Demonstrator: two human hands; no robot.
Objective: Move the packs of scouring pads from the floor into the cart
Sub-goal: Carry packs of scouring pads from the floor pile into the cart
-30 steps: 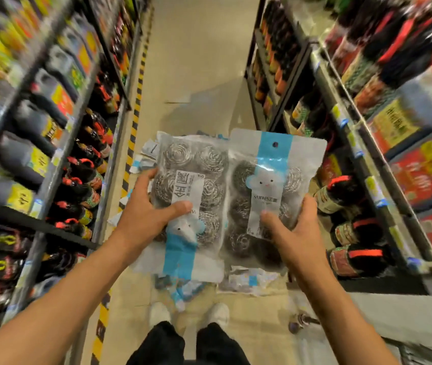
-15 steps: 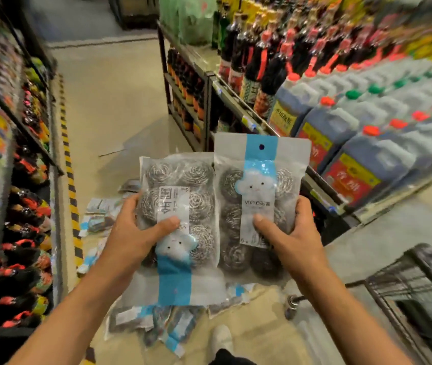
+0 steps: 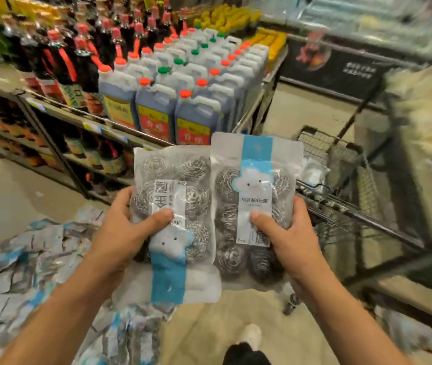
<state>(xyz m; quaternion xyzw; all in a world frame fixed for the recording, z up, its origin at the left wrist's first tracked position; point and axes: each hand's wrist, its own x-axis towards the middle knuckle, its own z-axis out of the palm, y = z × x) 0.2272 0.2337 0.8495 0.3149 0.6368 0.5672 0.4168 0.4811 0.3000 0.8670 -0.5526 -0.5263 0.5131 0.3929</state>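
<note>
At chest height, just ahead of the person, two packs of steel scouring pads were held side by side, edges touching. The left hand point(image 3: 120, 233) was clamped on the left pack point(image 3: 175, 219), thumb across its front; the right hand point(image 3: 291, 241) pinched the right pack point(image 3: 254, 204) the same way. Over the last second the view had swung from the aisle floor toward the wire cart point(image 3: 341, 180), which now stood at two o'clock, just beyond the right pack. That suggested the carry was nearly done, with only the drop remaining. Both packs ran long axis twelve to six: the right one upright with its hang-hole at twelve, the left one inverted, blue header at six. More packs point(image 3: 38, 262) lay scattered on the floor point(image 3: 6, 191) at eight o'clock.
</note>
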